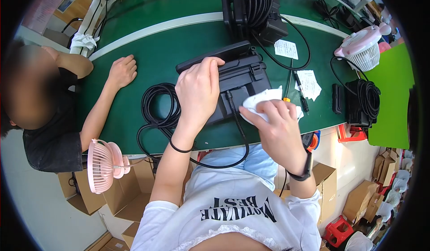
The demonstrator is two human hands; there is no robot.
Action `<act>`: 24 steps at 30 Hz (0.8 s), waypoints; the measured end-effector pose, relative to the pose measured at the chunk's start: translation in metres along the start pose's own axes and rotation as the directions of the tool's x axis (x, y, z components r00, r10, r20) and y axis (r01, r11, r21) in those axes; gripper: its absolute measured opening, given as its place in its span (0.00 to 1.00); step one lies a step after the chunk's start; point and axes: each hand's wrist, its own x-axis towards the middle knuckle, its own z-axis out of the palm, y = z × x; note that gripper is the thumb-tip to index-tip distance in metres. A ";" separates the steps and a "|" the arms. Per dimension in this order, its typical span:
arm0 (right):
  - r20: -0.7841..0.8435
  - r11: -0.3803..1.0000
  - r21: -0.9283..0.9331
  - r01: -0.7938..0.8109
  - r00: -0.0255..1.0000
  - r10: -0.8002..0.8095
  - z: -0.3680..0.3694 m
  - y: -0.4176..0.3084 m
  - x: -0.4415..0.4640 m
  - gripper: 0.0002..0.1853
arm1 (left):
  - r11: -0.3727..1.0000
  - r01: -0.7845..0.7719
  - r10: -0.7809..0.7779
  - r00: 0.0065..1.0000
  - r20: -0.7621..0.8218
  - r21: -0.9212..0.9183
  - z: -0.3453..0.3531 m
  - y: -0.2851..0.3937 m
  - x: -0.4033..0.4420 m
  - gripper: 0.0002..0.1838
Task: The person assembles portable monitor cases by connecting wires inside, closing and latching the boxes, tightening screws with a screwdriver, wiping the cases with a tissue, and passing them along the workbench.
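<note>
In the head view a black plastic device (244, 78) with a raised hinged panel (188, 65) lies on the green worktable before me. My left hand (199, 89) is closed over the panel's near edge, its fingertips partly hidden. My right hand (281, 132) grips a crumpled white wipe (264, 97), which touches or sits close to the device's right side. From the device's near face a black corrugated cable (236, 116) runs down past the table edge. It leads to a coil (154, 105) left of my left hand.
Behind the device stands another black unit with coiled cable (257, 9). A screwdriver (288, 83), a pen (301, 92) and paper slips (309, 85) lie to the right. A pink-white fan (360, 49) stands beyond. At left, a co-worker's hand (122, 71) rests near a pink fan (101, 166).
</note>
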 end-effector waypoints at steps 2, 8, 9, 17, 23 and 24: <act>-0.035 1.000 0.012 -0.021 0.999 0.021 -0.010 0.005 -0.004 0.28 | 1.000 -0.012 0.012 0.999 -0.031 -0.014 0.002 -0.001 0.000 0.11; -0.333 0.994 0.069 -0.083 0.937 0.102 -0.006 0.005 0.014 0.23 | 1.000 0.024 -0.025 0.999 0.021 0.015 -0.001 0.001 0.000 0.15; -0.321 0.998 0.043 -0.048 0.945 0.060 -0.004 0.001 0.019 0.20 | 1.000 0.015 -0.015 1.000 0.011 0.017 0.000 0.000 0.000 0.15; -0.051 0.988 -0.153 0.029 0.998 -0.038 -0.006 -0.004 -0.003 0.17 | 1.000 0.027 -0.027 0.999 0.026 0.003 0.001 -0.001 -0.001 0.16; -0.471 0.909 -0.305 -0.285 0.874 0.116 -0.069 0.060 -0.014 0.22 | 1.000 0.024 -0.024 0.999 0.030 -0.001 -0.001 0.000 0.000 0.16; -0.545 0.876 -0.360 -0.321 0.835 0.082 -0.082 0.075 -0.016 0.23 | 1.000 0.005 -0.005 1.000 0.016 -0.010 0.000 0.000 0.001 0.16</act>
